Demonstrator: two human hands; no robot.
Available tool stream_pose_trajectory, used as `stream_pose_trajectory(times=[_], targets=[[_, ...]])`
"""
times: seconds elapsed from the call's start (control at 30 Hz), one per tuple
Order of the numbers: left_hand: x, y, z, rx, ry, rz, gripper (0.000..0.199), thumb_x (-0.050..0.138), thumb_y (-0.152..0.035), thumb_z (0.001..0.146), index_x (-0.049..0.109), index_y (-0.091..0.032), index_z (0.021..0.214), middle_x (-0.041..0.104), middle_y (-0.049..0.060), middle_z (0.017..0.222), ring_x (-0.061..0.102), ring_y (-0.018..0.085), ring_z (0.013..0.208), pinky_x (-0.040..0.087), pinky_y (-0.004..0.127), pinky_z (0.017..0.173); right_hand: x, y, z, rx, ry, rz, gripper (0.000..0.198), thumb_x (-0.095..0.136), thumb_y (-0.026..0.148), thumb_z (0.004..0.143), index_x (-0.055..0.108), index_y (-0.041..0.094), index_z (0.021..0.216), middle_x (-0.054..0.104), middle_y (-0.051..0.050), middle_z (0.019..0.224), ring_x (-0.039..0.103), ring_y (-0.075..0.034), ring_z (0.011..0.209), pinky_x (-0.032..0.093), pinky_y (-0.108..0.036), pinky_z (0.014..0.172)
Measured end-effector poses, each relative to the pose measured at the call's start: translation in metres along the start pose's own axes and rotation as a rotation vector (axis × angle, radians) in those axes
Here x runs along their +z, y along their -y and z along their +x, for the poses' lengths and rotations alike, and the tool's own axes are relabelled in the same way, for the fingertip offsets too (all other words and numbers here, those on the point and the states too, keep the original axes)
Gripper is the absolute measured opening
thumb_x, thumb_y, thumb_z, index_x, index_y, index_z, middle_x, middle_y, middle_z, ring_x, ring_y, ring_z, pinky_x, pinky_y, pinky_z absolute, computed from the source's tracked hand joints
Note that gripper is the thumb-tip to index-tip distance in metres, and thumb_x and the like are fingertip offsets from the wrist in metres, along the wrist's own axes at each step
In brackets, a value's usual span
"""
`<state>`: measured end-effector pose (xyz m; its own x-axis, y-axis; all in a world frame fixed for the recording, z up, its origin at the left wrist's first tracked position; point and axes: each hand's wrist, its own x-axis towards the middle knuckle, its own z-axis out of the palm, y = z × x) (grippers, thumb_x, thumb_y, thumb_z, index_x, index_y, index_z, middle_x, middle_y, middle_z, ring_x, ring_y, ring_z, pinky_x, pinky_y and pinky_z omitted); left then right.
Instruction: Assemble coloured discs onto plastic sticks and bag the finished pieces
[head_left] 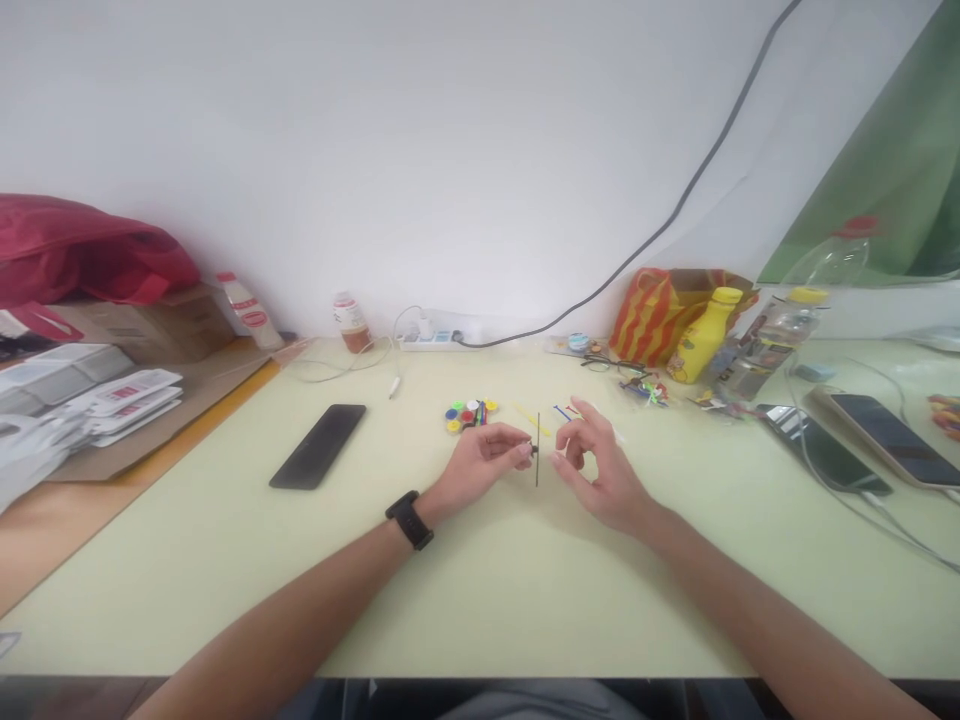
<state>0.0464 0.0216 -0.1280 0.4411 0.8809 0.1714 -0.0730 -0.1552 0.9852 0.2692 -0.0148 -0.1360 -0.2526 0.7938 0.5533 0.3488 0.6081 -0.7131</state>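
My left hand (480, 465), with a black watch on its wrist, pinches a small black part with a thin dark upright piece (538, 465). That piece looks like a rod or a disc seen edge-on; I cannot tell which. My right hand (606, 478) is just to the right of it, thumb and fingers curved and apart, with nothing visible between them. Behind my left hand lies a cluster of small coloured round pieces (472, 407) in white, green, red, blue and yellow. Thin yellow sticks (523, 411) and a blue stick (561, 412) lie behind the hands.
A black phone (317, 447) lies to the left. Along the wall stand a drink bottle (351, 322), a power strip (431, 342), a striped bag (645, 320) and a yellow bottle (703, 335). Small coloured parts (646, 390) lie before them. More phones (896, 440) with cables are at right.
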Motion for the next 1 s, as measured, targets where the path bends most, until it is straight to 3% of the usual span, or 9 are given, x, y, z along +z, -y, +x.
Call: stream_pose_trajectory(times=[0.07, 0.13, 0.2, 0.27, 0.33, 0.53, 0.67, 0.83, 1.0], targets=[[0.000, -0.002, -0.001, -0.005, 0.000, -0.003, 0.039, 0.084, -0.045, 0.084, 0.075, -0.012, 0.105, 0.076, 0.010, 0.092, 0.075, 0.021, 0.082, 0.064, 0.036, 0.082, 0.000, 0.000, -0.001, 0.014, -0.007, -0.021, 0.060, 0.057, 0.040, 0.101, 0.030, 0.035, 0.154, 0.058, -0.007, 0.112, 0.054, -0.016, 0.068, 0.052, -0.039, 0.071], [0.000, -0.003, -0.001, 0.000, 0.000, -0.007, 0.040, 0.084, -0.045, 0.084, 0.076, -0.012, 0.105, 0.077, 0.010, 0.092, 0.075, 0.021, 0.082, 0.064, 0.036, 0.082, -0.002, -0.001, 0.000, 0.035, 0.003, -0.026, 0.048, 0.057, 0.045, 0.100, 0.044, 0.031, 0.144, 0.058, -0.008, 0.113, 0.055, -0.017, 0.071, 0.052, -0.039, 0.073], [0.000, -0.003, -0.002, 0.005, 0.006, -0.015, 0.039, 0.084, -0.044, 0.084, 0.076, -0.012, 0.104, 0.077, 0.011, 0.093, 0.076, 0.021, 0.083, 0.064, 0.036, 0.082, -0.004, -0.003, 0.001, 0.055, 0.084, -0.041, 0.029, 0.049, 0.048, 0.104, 0.062, 0.025, 0.114, 0.060, -0.006, 0.097, 0.053, -0.018, 0.070, 0.049, -0.038, 0.073], [0.000, -0.003, -0.002, 0.001, 0.009, -0.022, 0.039, 0.084, -0.044, 0.084, 0.076, -0.012, 0.104, 0.077, 0.010, 0.092, 0.076, 0.021, 0.083, 0.064, 0.035, 0.082, -0.005, -0.005, 0.004, 0.113, 0.169, -0.029, 0.047, 0.038, 0.052, 0.108, 0.055, 0.022, 0.075, 0.052, -0.002, 0.071, 0.047, -0.017, 0.062, 0.043, -0.035, 0.066], [0.000, -0.002, -0.001, -0.003, 0.009, -0.026, 0.038, 0.085, -0.043, 0.083, 0.076, -0.012, 0.103, 0.077, 0.010, 0.091, 0.076, 0.021, 0.082, 0.064, 0.035, 0.082, -0.006, -0.006, 0.006, 0.176, 0.204, 0.018, 0.058, 0.033, 0.056, 0.108, 0.039, 0.022, 0.061, 0.040, 0.000, 0.059, 0.041, -0.016, 0.056, 0.037, -0.033, 0.059], [0.000, 0.000, -0.001, 0.006, 0.023, -0.038, 0.037, 0.085, -0.042, 0.083, 0.076, -0.013, 0.104, 0.077, 0.010, 0.094, 0.076, 0.021, 0.084, 0.063, 0.035, 0.083, -0.002, -0.002, 0.011, 0.187, 0.183, 0.075, 0.049, 0.050, 0.058, 0.103, 0.047, 0.022, 0.070, 0.046, 0.000, 0.067, 0.044, -0.016, 0.064, 0.036, -0.029, 0.058], [0.000, 0.001, -0.003, -0.012, 0.073, -0.011, 0.035, 0.084, -0.040, 0.086, 0.075, -0.013, 0.106, 0.077, 0.011, 0.099, 0.076, 0.022, 0.090, 0.062, 0.036, 0.086, 0.000, -0.001, 0.010, 0.201, 0.240, 0.095, 0.041, 0.050, 0.053, 0.104, 0.055, 0.021, 0.078, 0.047, 0.001, 0.068, 0.043, -0.016, 0.065, 0.035, -0.028, 0.057], [0.000, 0.004, -0.004, 0.012, 0.087, 0.064, 0.032, 0.083, -0.038, 0.086, 0.075, -0.014, 0.105, 0.078, 0.012, 0.105, 0.075, 0.024, 0.098, 0.061, 0.037, 0.093, 0.000, -0.004, 0.010, 0.218, 0.283, 0.091, 0.042, 0.047, 0.054, 0.105, 0.051, 0.021, 0.077, 0.047, 0.001, 0.069, 0.043, -0.016, 0.064, 0.033, -0.028, 0.057], [0.001, 0.000, -0.006, 0.074, 0.153, 0.139, 0.030, 0.087, -0.036, 0.082, 0.074, -0.013, 0.096, 0.078, 0.011, 0.097, 0.074, 0.022, 0.091, 0.059, 0.039, 0.092, 0.001, -0.005, 0.009, 0.241, 0.352, 0.041, 0.041, 0.043, 0.048, 0.107, 0.044, 0.022, 0.075, 0.043, 0.003, 0.068, 0.041, -0.015, 0.063, 0.031, -0.028, 0.058]])
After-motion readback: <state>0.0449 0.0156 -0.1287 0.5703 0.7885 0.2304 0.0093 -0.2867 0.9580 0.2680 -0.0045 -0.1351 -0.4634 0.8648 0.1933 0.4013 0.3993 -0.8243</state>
